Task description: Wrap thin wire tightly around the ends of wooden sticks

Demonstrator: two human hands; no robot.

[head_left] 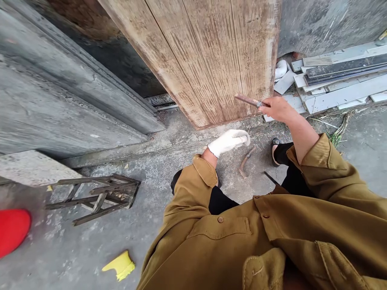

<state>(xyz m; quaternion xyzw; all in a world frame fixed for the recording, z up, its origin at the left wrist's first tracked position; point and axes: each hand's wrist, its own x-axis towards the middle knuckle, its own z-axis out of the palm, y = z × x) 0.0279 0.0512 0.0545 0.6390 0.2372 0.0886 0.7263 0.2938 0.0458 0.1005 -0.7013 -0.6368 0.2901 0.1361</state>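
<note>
My right hand [279, 109], bare, is closed round the end of a short brown wooden stick [246, 98] with wire wound about it near my fingers. The stick points left, in front of the lower part of a worn wooden plank panel [208, 60]. My left hand [231, 141], in a white glove, is held low in front of the panel's bottom edge with its fingers curled together. What those fingers hold, if anything, I cannot make out. On the concrete below lies a curved brown wooden piece [245, 164], also bound with wire near one end.
To the left lie a wooden frame [99, 195], a pale board [36, 167] and a red round object [12, 231]. A yellow piece [120, 266] rests on the floor. Boards [341, 80] are stacked at the right wall. A dark thin strip [271, 177] shows near my feet.
</note>
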